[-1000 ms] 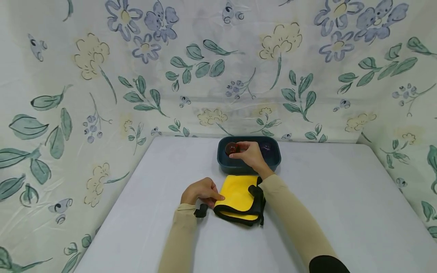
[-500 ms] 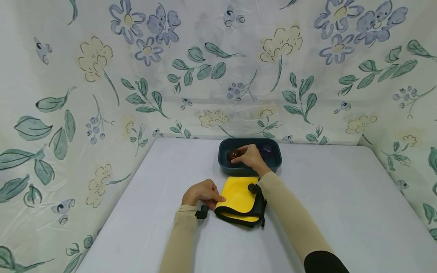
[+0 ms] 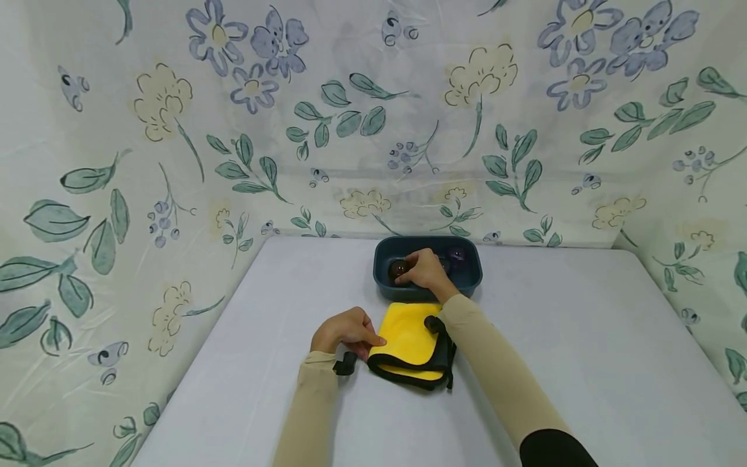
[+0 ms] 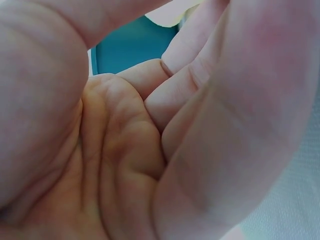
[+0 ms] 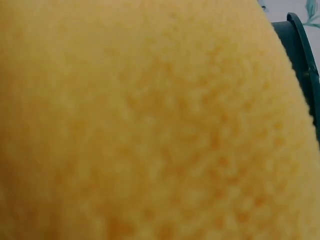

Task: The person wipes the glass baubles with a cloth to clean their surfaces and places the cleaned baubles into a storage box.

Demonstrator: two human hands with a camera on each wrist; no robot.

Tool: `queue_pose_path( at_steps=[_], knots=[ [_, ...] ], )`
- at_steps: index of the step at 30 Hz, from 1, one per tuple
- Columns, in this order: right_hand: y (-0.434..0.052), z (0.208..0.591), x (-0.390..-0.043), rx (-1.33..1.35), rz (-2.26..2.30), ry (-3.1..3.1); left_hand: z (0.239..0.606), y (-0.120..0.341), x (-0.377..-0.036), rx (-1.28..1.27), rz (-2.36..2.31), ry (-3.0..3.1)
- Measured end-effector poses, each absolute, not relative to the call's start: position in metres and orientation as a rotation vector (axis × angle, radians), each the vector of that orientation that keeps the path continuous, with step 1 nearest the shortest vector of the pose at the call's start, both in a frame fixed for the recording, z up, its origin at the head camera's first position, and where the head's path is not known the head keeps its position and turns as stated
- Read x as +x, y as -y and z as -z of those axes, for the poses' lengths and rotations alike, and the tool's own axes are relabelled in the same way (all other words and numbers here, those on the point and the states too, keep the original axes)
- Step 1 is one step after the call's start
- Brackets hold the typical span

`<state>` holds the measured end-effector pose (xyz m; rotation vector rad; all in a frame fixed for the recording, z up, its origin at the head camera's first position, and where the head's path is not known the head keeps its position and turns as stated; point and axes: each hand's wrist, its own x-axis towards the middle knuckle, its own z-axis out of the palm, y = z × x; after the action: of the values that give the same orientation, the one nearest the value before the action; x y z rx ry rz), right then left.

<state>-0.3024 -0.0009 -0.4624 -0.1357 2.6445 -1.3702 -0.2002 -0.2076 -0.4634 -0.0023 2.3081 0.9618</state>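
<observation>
Inside a dark teal tub (image 3: 382,287), my right hand (image 3: 426,269) reaches down and pinches a glossy dark red-brown ball (image 3: 398,268) near the tub's left end. A dark purple, shiny round thing (image 3: 457,253) lies at the tub's right end. My left hand (image 3: 349,329) pinches the left edge of a folded yellow cloth (image 3: 408,332) with black trim, just in front of the tub. In the left wrist view, the curled fingers (image 4: 195,75) and palm fill the picture. Yellow cloth (image 5: 160,120) covers most of the right wrist view and hides the right fingers.
All of this stands on a white table (image 3: 554,337). A floral curtain (image 3: 373,130) hangs behind the table and along both sides. The tub's rim (image 5: 300,35) shows beyond the cloth in the right wrist view.
My right hand has lowered the ball deeper into the tub, mostly in the first half second. The left hand keeps its pinch on the cloth. The head view has shifted slightly.
</observation>
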Motion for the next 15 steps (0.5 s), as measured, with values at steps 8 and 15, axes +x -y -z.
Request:
queue_pose_path(
  at_steps=[8,15],
  knots=[
    [0.0,0.457,-0.302,-0.172,1.351,-2.663,0.456,0.208,-0.2,0.024,-0.965,-2.303],
    [-0.014,0.434,-0.287,-0.305,1.436,-2.677,0.439,0.213,-0.2,0.027,-0.858,-2.514]
  ],
)
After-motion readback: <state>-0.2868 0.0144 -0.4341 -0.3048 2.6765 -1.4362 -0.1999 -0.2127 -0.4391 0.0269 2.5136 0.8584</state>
